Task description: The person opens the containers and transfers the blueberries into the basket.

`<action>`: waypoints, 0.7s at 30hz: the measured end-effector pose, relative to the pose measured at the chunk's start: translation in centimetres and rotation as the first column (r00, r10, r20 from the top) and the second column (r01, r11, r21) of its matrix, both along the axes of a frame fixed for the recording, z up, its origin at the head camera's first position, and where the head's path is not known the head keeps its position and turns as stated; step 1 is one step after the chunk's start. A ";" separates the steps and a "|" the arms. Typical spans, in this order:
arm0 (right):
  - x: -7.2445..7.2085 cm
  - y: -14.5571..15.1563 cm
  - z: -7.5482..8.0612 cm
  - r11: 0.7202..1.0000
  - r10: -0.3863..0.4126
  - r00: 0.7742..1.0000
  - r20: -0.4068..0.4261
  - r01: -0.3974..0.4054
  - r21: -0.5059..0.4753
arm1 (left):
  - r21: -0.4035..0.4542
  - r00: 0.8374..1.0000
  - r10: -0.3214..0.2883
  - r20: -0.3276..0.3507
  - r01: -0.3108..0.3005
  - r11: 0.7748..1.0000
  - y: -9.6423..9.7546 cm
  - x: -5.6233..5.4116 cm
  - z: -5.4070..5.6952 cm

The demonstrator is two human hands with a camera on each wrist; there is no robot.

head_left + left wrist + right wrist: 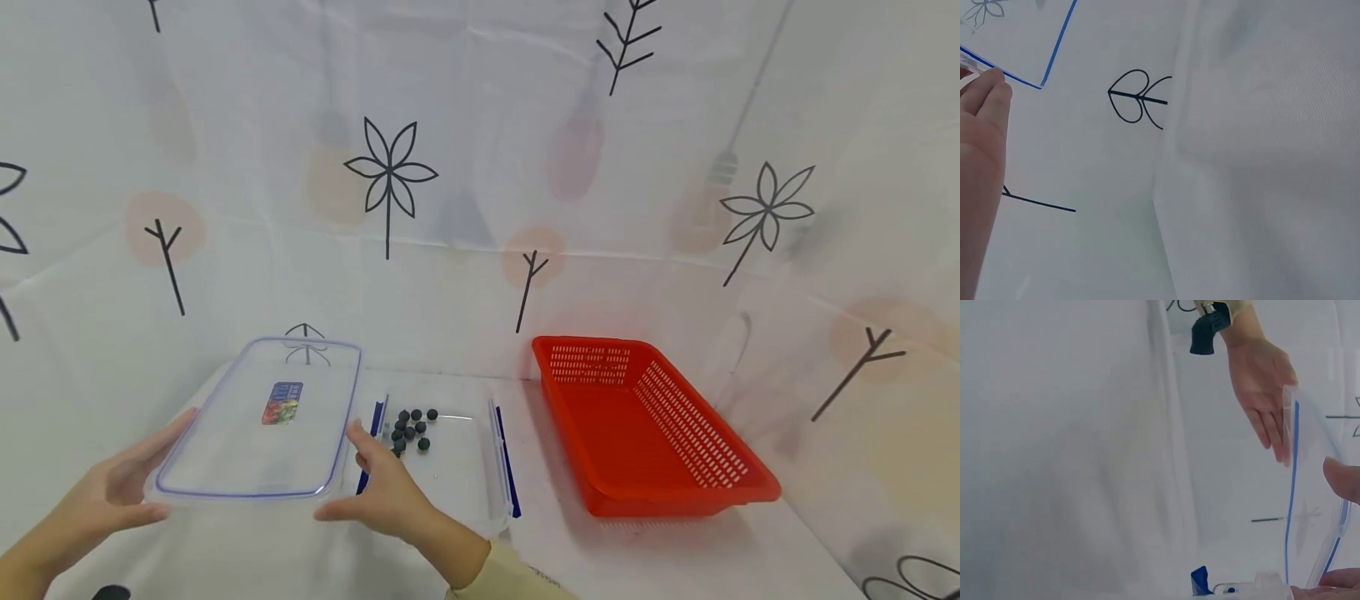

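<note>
A clear plastic lid (232, 442) with a blue sealing strip and a printed sticker (282, 403) is held up at the left of the head view, tilted. My left hand (112, 492) grips its left edge, thumb by the near corner. On the opposite edge my right hand (390, 492) holds the lid, thumb low and fingers higher. Behind the right hand stands a clear container (457, 475) with blue side clips, partly hidden by that hand and forearm. Several small dark round berries (409, 432) lie in its left part.
To the right stands a red plastic basket (600, 492) with slotted walls. A white cloth with plant drawings (465, 167) hangs behind the white-covered table (555, 550). In the right wrist view, a dark curved device (1204, 337) sits at the left wrist.
</note>
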State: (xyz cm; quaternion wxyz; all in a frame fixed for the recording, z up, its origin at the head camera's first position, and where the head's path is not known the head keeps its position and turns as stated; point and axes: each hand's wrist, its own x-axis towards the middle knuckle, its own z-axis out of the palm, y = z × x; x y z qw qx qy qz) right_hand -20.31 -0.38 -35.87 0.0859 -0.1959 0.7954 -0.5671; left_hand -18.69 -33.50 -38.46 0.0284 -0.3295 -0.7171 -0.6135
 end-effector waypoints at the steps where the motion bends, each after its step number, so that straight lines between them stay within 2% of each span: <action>1: 0.0 -0.3 0.0 1.000 0.003 1.000 0.014 -0.002 -0.016 | -0.001 1.000 -0.003 0.002 0.003 1.000 -0.2 0.0 -0.1; 8: 0.4 -2.3 0.0 0.993 -0.011 0.997 0.073 0.020 -0.120 | -0.019 0.999 -0.023 0.042 0.024 1.000 -1.9 0.1 -0.7; 12: 0.7 -4.1 -0.1 0.986 -0.050 0.989 0.140 0.072 -0.154 | -0.072 0.997 0.045 0.068 -0.040 0.997 -3.1 0.2 -1.0; 15: 0.8 -5.4 -0.6 0.981 -0.077 0.980 0.184 0.107 -0.160 | -0.064 0.996 0.043 0.078 -0.038 0.997 -4.0 0.4 -1.3; 19: 1.0 -6.6 -1.6 0.981 -0.106 0.970 0.217 0.138 -0.139 | -0.046 0.995 0.010 0.100 -0.005 0.999 -5.3 0.4 -2.3; 21: 1.1 -7.0 -2.1 0.981 -0.118 0.969 0.219 0.148 -0.129 | -0.050 0.993 0.018 0.117 -0.012 0.999 -5.9 0.3 -3.0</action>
